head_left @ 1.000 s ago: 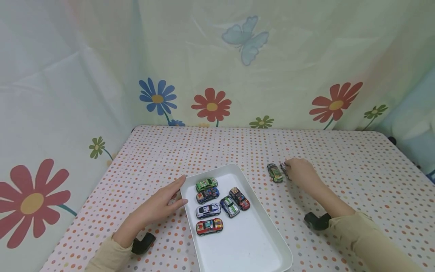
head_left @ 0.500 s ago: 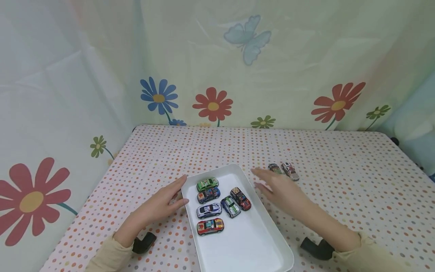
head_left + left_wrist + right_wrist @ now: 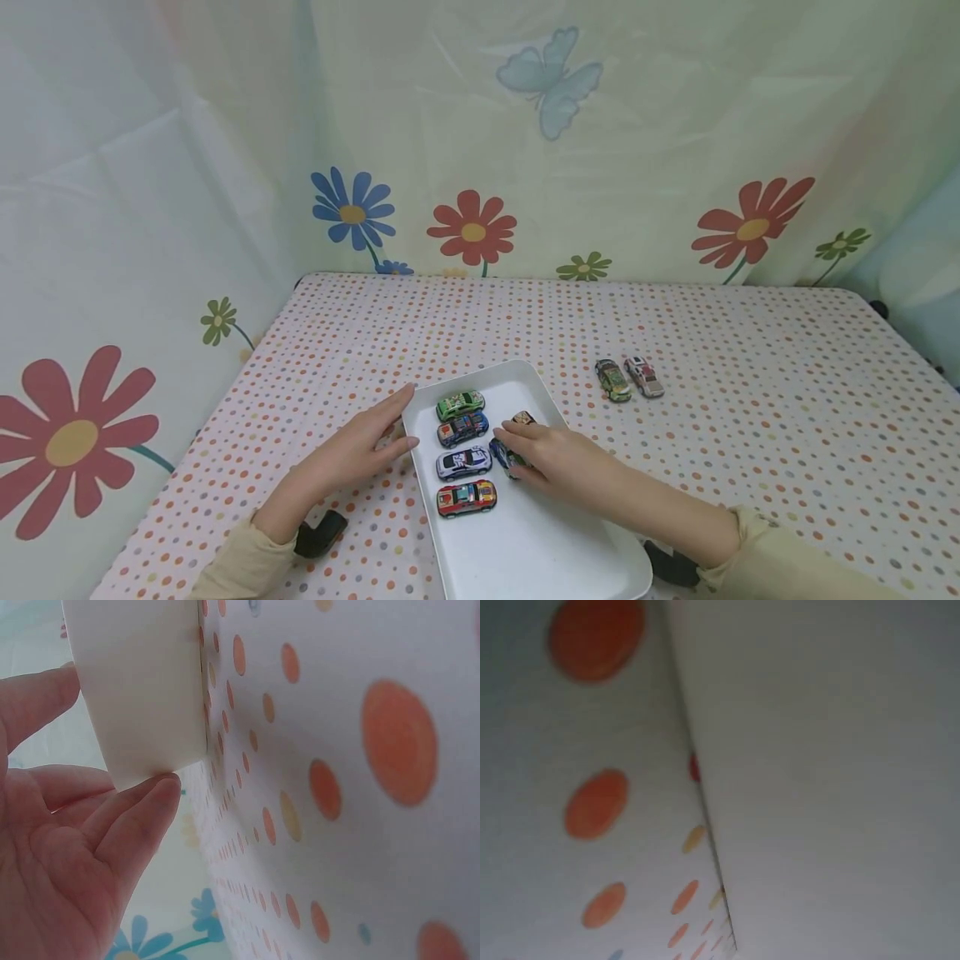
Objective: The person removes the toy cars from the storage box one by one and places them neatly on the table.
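Note:
A white tray [image 3: 555, 542] holds several toy cars. Inside it my right hand [image 3: 555, 458] reaches down over the green and white toy car [image 3: 501, 458], its fingers and thumb at either side of the car and covering most of it. Behind those fingers a dark red toy car [image 3: 522, 418] is largely hidden. My left hand [image 3: 360, 446] rests against the tray's left rim near the far corner, thumb and fingers spread. In the left wrist view, the left fingertips [image 3: 169, 787] touch the tray wall [image 3: 142, 690]. The right wrist view shows no hand.
Along the tray's left side lie a green toy car [image 3: 461, 405], a blue one [image 3: 462, 428], a white one [image 3: 464, 463] and a red one [image 3: 467, 498]. Beyond the tray, a green-yellow toy car [image 3: 613, 381] and a white toy car [image 3: 643, 377] sit on the dotted tablecloth [image 3: 750, 375].
My right hand let go of the white toy car beside the green-yellow one, then swept left and down into the tray to the green and white car. The left hand stays put.

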The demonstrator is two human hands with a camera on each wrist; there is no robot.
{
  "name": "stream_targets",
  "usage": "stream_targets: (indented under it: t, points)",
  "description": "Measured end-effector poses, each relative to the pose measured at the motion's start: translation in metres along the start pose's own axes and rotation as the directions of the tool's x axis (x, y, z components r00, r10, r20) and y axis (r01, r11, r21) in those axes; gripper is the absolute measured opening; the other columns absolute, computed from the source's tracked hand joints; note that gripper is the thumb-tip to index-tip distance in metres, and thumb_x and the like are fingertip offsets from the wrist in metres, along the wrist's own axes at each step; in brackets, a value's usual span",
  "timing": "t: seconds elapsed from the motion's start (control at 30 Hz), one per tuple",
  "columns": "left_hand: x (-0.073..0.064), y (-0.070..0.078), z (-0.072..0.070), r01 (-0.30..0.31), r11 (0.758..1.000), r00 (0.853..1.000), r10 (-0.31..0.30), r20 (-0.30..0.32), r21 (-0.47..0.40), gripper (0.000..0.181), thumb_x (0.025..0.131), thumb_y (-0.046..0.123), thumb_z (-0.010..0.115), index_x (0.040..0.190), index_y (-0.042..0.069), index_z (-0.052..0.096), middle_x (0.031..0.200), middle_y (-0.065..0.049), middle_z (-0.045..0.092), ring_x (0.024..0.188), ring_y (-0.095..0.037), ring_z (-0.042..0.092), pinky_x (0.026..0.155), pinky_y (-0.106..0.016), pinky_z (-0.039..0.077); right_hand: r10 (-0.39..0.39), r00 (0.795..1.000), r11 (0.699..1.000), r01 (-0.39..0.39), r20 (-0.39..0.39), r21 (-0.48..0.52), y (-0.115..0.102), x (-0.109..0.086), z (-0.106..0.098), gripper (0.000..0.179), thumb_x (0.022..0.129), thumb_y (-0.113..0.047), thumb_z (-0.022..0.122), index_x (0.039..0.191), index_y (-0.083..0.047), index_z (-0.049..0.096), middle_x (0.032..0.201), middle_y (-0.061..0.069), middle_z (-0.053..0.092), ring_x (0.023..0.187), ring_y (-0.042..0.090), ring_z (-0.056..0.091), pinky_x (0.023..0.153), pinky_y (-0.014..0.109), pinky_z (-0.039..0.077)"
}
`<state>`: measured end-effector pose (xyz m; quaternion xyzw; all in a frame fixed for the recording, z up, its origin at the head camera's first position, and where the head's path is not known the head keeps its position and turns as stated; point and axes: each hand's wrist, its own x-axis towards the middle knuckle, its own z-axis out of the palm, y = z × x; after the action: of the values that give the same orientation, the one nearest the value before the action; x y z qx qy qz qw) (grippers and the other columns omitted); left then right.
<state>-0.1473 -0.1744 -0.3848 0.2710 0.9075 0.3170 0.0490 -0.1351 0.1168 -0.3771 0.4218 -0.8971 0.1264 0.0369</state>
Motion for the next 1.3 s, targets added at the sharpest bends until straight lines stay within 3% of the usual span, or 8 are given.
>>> stream_targets:
  t: [0.23, 0.6, 0.7, 0.9, 1.3]
  points:
    - [0.0, -0.001, -0.001, 0.013, 1.0, 1.0, -0.013, 0.009, 0.003, 0.068, 0.094, 0.021, 0.059, 0.145, -0.007, 0.022, 0.149, -0.021, 0.023, 0.135, -0.032, 0.023, 0.107, -0.045, 0.023, -0.068, 0.997, 0.979, 0.063, -0.019, -0.195, -0.007, -0.005, 0.003, 0.045, 0.079, -0.022, 0.076, 0.114, 0.001, 0.063, 0.113, 0.017, 0.062, 0.102, 0.033, 0.06, 0.084, 0.04, 0.052]
    - [-0.001, 0.0, -0.001, 0.001, 1.0, 1.0, -0.001, 0.0, 0.012, 0.067, 0.094, 0.02, 0.059, 0.144, -0.008, 0.023, 0.148, -0.023, 0.023, 0.135, -0.034, 0.023, 0.107, -0.046, 0.023, -0.012, 0.994, 0.97, -0.015, -0.107, -0.242, -0.021, -0.014, 0.007, 0.037, 0.077, -0.024, 0.077, 0.107, -0.003, 0.067, 0.107, 0.015, 0.065, 0.093, 0.032, 0.064, 0.078, 0.04, 0.054]
    - [-0.001, 0.001, -0.001, 0.005, 1.0, 1.0, -0.005, 0.007, 0.003, 0.066, 0.095, 0.02, 0.057, 0.144, -0.008, 0.023, 0.148, -0.023, 0.023, 0.135, -0.034, 0.023, 0.107, -0.047, 0.023, 0.024, 0.993, 0.973, -0.049, -0.112, -0.226, -0.024, -0.015, 0.009, 0.031, 0.079, -0.02, 0.075, 0.106, -0.006, 0.068, 0.108, 0.013, 0.065, 0.093, 0.031, 0.064, 0.077, 0.041, 0.054]
    - [-0.002, 0.003, -0.001, 0.007, 1.0, 1.0, -0.007, 0.015, -0.006, 0.065, 0.096, 0.021, 0.056, 0.144, -0.008, 0.023, 0.148, -0.023, 0.022, 0.135, -0.034, 0.022, 0.107, -0.047, 0.023, 0.136, 0.987, 0.984, -0.144, -0.089, -0.101, -0.027, -0.016, 0.006, 0.024, 0.079, -0.01, 0.074, 0.103, -0.01, 0.068, 0.107, 0.008, 0.066, 0.097, 0.029, 0.063, 0.075, 0.042, 0.054]
    - [-0.003, 0.004, -0.002, 0.011, 1.0, 1.0, -0.011, 0.02, -0.01, 0.065, 0.096, 0.022, 0.055, 0.144, -0.007, 0.023, 0.149, -0.022, 0.022, 0.135, -0.035, 0.022, 0.107, -0.047, 0.023, 0.199, 0.972, 0.979, -0.201, -0.124, -0.005, -0.023, -0.008, 0.009, 0.014, 0.08, -0.01, 0.074, 0.093, -0.011, 0.072, 0.088, -0.001, 0.07, 0.079, 0.014, 0.066, 0.066, 0.031, 0.055]
